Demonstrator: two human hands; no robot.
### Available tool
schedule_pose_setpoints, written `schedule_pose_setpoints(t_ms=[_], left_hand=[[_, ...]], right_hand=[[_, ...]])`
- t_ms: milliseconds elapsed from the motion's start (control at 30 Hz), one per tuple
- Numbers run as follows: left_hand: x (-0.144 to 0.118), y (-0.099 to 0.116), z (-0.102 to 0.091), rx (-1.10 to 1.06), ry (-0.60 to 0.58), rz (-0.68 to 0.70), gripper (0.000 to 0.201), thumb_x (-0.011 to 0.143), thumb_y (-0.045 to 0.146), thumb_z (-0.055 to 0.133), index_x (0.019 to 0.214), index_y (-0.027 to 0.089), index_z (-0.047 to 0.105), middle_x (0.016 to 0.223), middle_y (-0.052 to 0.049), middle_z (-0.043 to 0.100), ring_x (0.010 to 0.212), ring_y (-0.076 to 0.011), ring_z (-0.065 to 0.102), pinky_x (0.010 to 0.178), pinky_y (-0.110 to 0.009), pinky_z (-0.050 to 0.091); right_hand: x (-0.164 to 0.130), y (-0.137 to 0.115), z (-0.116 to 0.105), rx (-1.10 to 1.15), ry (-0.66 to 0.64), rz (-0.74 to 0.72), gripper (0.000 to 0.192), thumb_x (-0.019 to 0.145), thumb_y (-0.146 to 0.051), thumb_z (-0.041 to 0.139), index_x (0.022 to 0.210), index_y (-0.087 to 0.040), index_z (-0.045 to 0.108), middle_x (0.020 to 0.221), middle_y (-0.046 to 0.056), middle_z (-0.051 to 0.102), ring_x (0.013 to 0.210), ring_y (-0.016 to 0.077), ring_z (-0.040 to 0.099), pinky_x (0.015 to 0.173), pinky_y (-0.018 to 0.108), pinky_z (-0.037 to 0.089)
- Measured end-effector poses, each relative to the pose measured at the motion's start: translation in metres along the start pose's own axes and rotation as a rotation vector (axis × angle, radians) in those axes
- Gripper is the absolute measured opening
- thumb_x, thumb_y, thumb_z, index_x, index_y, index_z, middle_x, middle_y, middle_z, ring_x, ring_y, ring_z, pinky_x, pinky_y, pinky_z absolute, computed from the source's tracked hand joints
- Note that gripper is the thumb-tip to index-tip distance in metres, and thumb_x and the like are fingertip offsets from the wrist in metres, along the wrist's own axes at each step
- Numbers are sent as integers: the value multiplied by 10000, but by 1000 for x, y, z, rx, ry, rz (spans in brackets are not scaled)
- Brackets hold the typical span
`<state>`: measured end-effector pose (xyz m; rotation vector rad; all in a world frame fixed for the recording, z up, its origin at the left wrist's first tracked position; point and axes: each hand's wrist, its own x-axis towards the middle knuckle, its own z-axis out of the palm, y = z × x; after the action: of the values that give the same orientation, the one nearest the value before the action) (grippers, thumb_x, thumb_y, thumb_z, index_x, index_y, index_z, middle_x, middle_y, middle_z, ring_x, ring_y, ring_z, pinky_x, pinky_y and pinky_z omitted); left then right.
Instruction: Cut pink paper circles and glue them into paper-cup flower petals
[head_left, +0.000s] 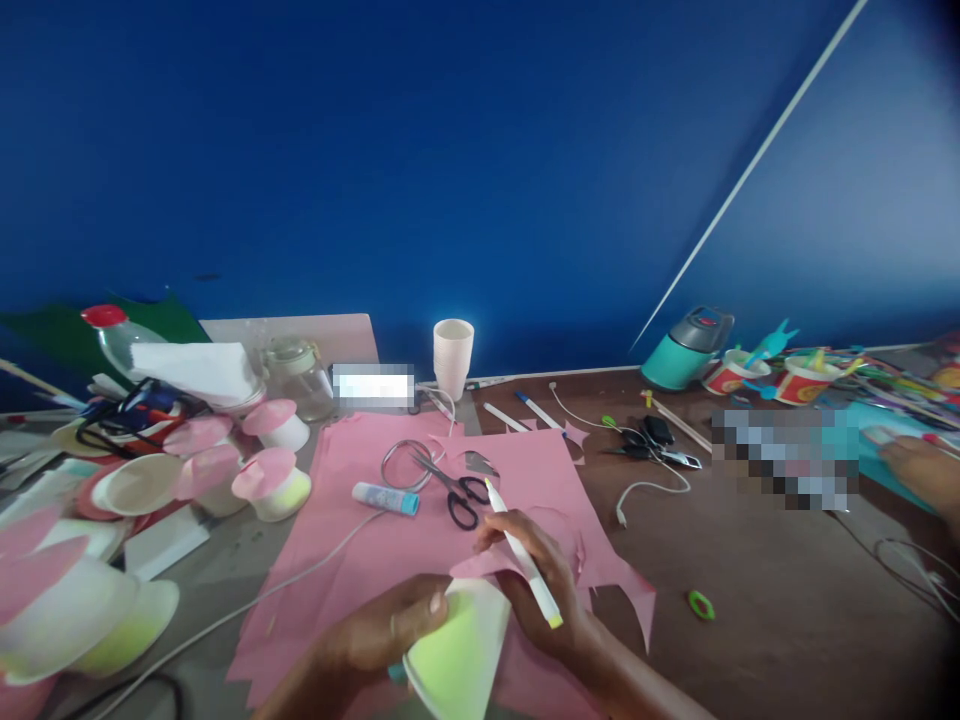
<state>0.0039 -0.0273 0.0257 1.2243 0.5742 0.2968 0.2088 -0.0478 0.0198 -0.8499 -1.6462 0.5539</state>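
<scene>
Two hands work over the pink paper sheet: the left hand grips a paper cup tipped on its side at the sheet's near edge, and the right hand holds a white marker just above that cup. Black-handled scissors and a glue stick lie farther up the sheet. Beyond the sheet's far edge an upright white cup stands.
</scene>
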Motion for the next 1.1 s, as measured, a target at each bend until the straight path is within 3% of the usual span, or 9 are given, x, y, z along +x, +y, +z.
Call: schedule_pose_setpoints(t_ms=[233, 600, 767, 900, 1000, 1100], left_hand=[[-2, 10, 5, -73, 35, 94, 662, 804, 726, 540, 987, 106, 681, 749, -17, 476, 650, -118, 394, 572, -225, 310], [1, 17, 6, 50, 154, 185, 695, 786, 711, 587, 1171, 136, 655, 922, -73, 658, 740, -167, 533, 632, -244, 419], [2, 5, 1, 385, 375, 294, 715, 804, 741, 522, 1184, 145, 624, 1030, -114, 690, 889, -254, 625, 780, -330, 508], [7, -9, -6, 787, 616, 332, 741, 743, 714, 624, 1210, 139, 616, 1075, -182, 709, 923, -315, 664, 796, -407, 543], [9, -12, -9, 926, 742, 377, 613, 760, 583, 676, 1188, 147, 625, 1045, -177, 724, 923, -319, 677, 788, -430, 561], [9, -8, -8, 957, 807, 329, 427, 770, 424, 684, 1106, 163, 647, 971, -135, 733, 853, -289, 680, 725, -393, 572]], right_hand=[[4, -3, -1, 5, 45, 21, 367, 868, -93, 533, 1174, -287, 591, 909, 22, 698, 800, 173, 683, 748, 272, 547], [4, -3, -4, -10, 54, 14, 440, 844, -48, 526, 1211, -284, 585, 987, 48, 725, 893, 213, 707, 787, 311, 580], [1, -2, -8, 36, -9, 9, 540, 833, -64, 513, 1320, -295, 530, 1178, 73, 694, 1073, 249, 675, 930, 385, 551], [1, 0, -11, 159, -63, 58, 578, 823, -123, 546, 1367, -312, 501, 1299, 81, 648, 1193, 284, 623, 1010, 440, 512], [2, 3, -13, 307, -83, 159, 551, 836, -195, 569, 1364, -336, 497, 1350, 63, 619, 1277, 297, 562, 1068, 477, 459], [3, 7, -14, 392, -52, 236, 460, 894, -313, 562, 1347, -363, 498, 1347, 43, 621, 1309, 280, 532, 1098, 466, 428]])
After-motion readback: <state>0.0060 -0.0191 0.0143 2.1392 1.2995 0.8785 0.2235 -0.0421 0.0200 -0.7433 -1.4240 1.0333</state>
